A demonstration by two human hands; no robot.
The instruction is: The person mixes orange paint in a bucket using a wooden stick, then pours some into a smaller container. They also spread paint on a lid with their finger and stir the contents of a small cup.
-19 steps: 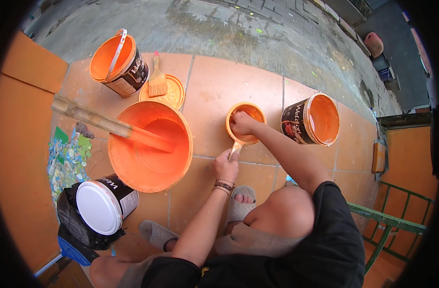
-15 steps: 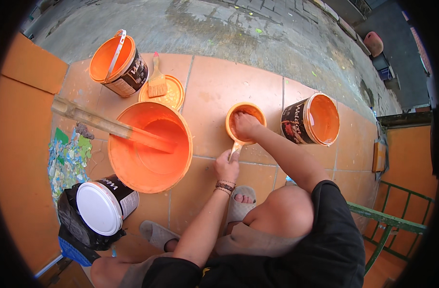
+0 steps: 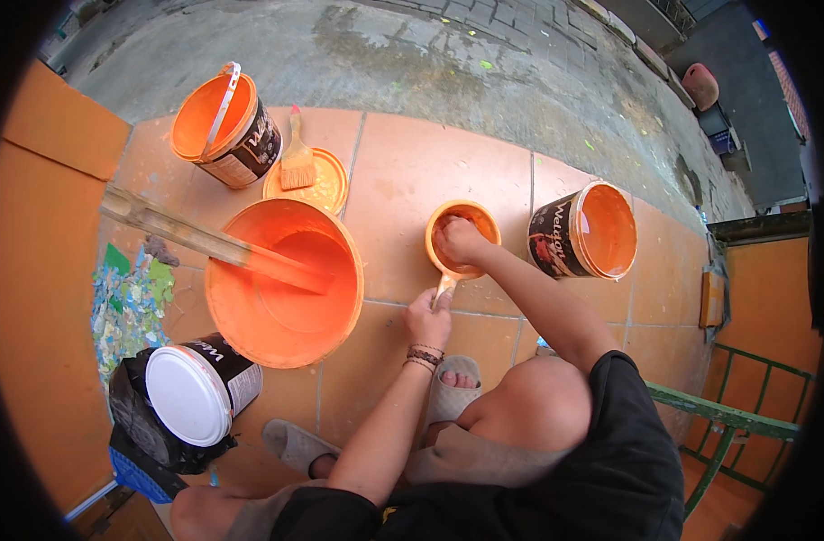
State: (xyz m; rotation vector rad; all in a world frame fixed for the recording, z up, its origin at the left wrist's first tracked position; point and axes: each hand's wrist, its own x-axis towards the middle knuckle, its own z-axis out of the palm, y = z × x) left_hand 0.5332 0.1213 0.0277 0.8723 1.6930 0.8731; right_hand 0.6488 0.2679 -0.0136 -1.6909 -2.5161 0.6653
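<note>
My left hand (image 3: pixel 428 320) is closed around the short handle of an orange dipper (image 3: pixel 463 206) on the tiles in front of me. Inside its bowl is my right hand (image 3: pixel 462 242), fingers curled down against the inner wall. Their tips are hidden, so I cannot make out what they hold, if anything. Left of the dipper stands a wide orange-coated tub (image 3: pixel 286 316), with a long wooden stick (image 3: pixel 173 225) leaning in it. An open paint bucket (image 3: pixel 556 236), orange inside, is tilted to the right of the dipper.
Far left, another open paint bucket (image 3: pixel 250 153) has its handle raised. Beside it a paintbrush (image 3: pixel 297 164) lies on an orange lid (image 3: pixel 331 183). A white-lidded bucket (image 3: pixel 185 397) sits near left by a black plastic bag (image 3: pixel 137 419). A green metal frame (image 3: pixel 727 415) stands at right.
My right hand has moved slightly left and down inside the dipper. My left hand keeps its grip on the handle. The whole view has shifted slightly.
</note>
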